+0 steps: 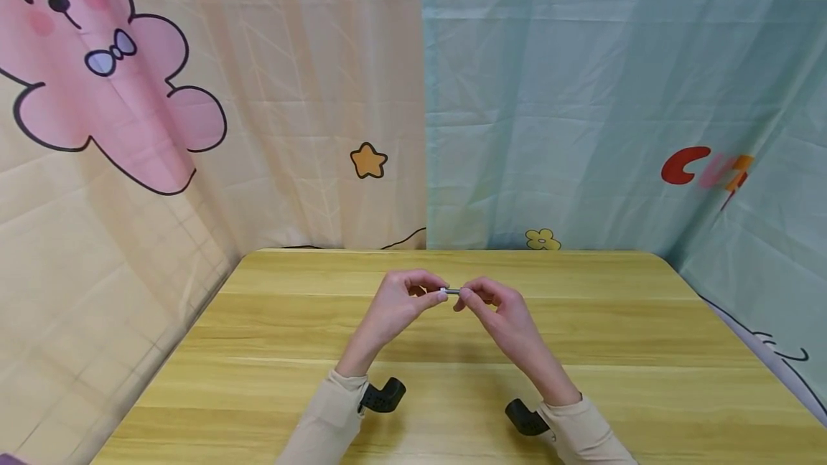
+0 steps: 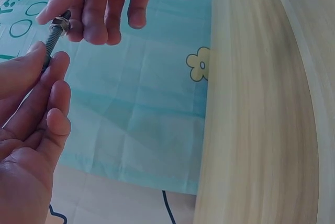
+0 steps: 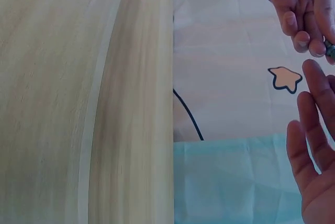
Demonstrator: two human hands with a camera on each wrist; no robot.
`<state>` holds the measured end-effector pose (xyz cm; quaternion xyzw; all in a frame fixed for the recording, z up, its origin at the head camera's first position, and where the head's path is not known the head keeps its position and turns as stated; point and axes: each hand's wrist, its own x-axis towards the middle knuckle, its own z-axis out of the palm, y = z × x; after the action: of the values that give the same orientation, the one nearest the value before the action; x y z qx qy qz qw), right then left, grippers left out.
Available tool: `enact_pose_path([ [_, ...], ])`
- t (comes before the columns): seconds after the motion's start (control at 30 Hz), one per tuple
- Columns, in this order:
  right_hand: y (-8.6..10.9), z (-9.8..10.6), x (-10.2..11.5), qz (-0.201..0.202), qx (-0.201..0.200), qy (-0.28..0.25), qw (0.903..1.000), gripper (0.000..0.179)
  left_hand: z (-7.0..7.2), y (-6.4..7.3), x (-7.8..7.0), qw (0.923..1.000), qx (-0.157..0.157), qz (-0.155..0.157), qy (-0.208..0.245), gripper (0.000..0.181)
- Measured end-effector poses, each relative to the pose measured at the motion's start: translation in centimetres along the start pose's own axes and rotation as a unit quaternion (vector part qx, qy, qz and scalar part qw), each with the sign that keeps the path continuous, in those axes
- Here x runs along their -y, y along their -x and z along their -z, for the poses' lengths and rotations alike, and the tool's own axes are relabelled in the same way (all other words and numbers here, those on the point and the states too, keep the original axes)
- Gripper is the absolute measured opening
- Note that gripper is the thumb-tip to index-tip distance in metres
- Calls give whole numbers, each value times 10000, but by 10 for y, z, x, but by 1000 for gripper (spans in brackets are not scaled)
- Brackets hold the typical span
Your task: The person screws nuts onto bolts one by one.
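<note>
Beige curtain [image 1: 291,113] and teal curtain [image 1: 549,113] meet behind the wood-grain counter [image 1: 452,407], and black wrist cameras [image 1: 388,396] jut from both your sleeves [image 1: 329,415]. Above that surface you hold a threaded metal bolt [image 2: 53,39] roughly level: your left grip [image 1: 402,300] pinches one end between thumb and fingers, your right grip [image 1: 505,313] pinches the other, and a nut [image 2: 60,23] sits on the shaft close to your right fingers.
</note>
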<state>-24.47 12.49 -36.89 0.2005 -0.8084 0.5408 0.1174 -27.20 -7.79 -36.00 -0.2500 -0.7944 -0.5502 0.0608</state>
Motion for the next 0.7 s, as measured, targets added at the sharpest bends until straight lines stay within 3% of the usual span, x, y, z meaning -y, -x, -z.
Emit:
enact_pose_path([
  [0.1,-3,-2,-15,-31,-9,-3,10000,18,0,0,0,10000,2,13,3,6],
  [0.2,-5,-1,-20,251,34,-26,9997,23,-1,1,1,10000,-28,16,-32,7],
  [0.4,-1,4,3,776,33,-150,9969,26,0,1,2,9998,-138,111,-81,7],
  [0.57,-6,2,-18,750,-20,-74,9972,21,0,1,1,9999,-108,63,-80,6],
  [0.7,-6,2,-20,649,2,-79,9979,16,0,1,1,9999,-92,49,-70,7],
])
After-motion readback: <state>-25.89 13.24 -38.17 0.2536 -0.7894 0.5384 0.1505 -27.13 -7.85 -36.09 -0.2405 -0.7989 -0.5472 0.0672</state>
